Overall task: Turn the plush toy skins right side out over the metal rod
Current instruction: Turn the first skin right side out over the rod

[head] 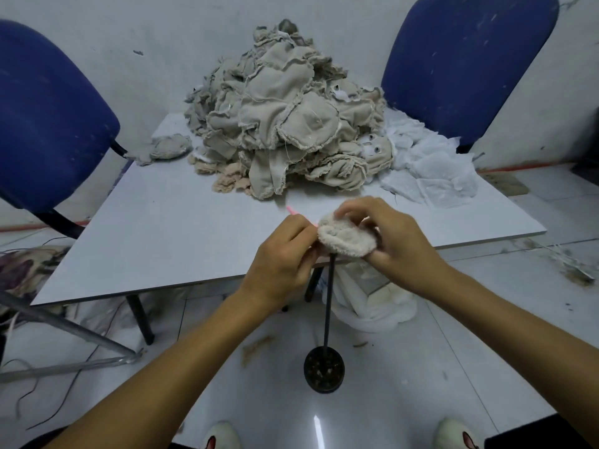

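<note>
Both hands, left hand (281, 254) and right hand (397, 236), pinch one plush skin (346, 236) atop the metal rod (328, 306); grey table (168, 222) carries the skin heap (285, 124) at 12 o'clock.

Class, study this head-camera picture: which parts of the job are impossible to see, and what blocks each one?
Head view:
- Top of the metal rod: covered by the plush skin.
- Pink stick: its lower end is behind the left hand.
- Right hand fingertips: tucked behind the skin.
- Pile of skins: lower pieces buried.
</note>
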Available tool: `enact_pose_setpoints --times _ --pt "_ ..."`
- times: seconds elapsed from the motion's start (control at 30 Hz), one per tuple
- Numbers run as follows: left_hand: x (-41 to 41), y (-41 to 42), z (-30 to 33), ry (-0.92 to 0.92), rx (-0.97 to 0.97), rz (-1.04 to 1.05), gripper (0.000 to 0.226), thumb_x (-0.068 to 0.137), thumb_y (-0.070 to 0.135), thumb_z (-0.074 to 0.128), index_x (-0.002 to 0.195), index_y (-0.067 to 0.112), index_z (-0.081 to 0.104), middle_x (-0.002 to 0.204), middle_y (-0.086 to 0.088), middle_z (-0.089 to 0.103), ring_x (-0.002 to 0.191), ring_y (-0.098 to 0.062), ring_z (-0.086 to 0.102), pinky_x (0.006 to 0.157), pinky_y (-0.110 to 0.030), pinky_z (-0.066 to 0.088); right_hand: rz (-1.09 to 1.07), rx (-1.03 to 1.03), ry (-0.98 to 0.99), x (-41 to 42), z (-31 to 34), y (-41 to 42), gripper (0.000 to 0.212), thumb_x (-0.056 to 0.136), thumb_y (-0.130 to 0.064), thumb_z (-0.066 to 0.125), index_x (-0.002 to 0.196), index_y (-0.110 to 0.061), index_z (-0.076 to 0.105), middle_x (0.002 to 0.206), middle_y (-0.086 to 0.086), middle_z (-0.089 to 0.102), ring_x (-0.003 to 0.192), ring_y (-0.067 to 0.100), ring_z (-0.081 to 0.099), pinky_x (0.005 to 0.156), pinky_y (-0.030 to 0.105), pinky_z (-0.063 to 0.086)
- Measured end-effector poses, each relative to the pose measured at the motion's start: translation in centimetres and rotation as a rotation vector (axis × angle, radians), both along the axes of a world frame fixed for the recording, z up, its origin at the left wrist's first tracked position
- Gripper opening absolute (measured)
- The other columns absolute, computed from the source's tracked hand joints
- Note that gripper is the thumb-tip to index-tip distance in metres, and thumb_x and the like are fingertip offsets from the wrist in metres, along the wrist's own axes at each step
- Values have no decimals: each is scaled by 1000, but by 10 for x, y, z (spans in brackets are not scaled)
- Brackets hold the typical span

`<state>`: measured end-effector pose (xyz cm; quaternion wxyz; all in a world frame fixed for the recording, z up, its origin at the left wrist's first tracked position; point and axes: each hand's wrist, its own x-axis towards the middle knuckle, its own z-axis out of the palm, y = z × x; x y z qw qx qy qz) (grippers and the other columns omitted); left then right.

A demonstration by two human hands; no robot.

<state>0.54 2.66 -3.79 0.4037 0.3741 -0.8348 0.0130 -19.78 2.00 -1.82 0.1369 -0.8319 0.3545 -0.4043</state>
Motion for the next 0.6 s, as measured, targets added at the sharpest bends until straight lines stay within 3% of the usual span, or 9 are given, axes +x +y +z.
enact_pose_setpoints --times 0.1,0.2,0.27,0.37,0.47,0.6 --pt "-2 2 -6 136 155 49 18 79 -15 65 95 -7 64 108 -16 52 99 -25 53 85 -20 44 17 141 -54 8 -9 1 51 81 -14 81 124 -23 55 114 2 54 106 12 55 87 25 50" --pt "-3 1 -5 214 249 -17 20 85 -8 66 105 -2 67 124 -11 55 115 -23 54 98 -27 46 -82 258 -104 14 -15 1 56 81 -18 81 128 -27 52 120 1 55 109 5 55 87 9 41" --pt "-3 2 -6 298 354 -68 21 89 -2 67 110 0 67 115 -9 65 107 -23 62 92 -39 51 -118 303 -105 19 -22 5 43 86 -9 74 123 -25 59 114 -7 64 104 7 60 83 10 43" --pt "-4 6 -9 359 381 -37 8 88 -3 59 94 -6 63 89 -15 65 83 -36 62 73 -53 52 -140 336 -108 25 -25 11 28 89 -1 64 106 -24 64 97 -13 69 90 8 62 74 17 48" --pt "-9 10 -11 386 335 -33 14 81 -14 53 90 -8 62 84 -16 64 77 -38 59 67 -54 51 -145 336 -102 25 -24 13 15 89 -1 60 98 -12 64 91 -2 70 84 19 62 73 34 49" --pt "-16 13 -10 397 276 -67 27 73 -27 53 87 -8 65 84 -16 65 77 -35 61 67 -50 51 -157 317 -158 24 -21 17 20 84 5 58 92 -12 64 83 -1 69 79 19 62 68 36 49"
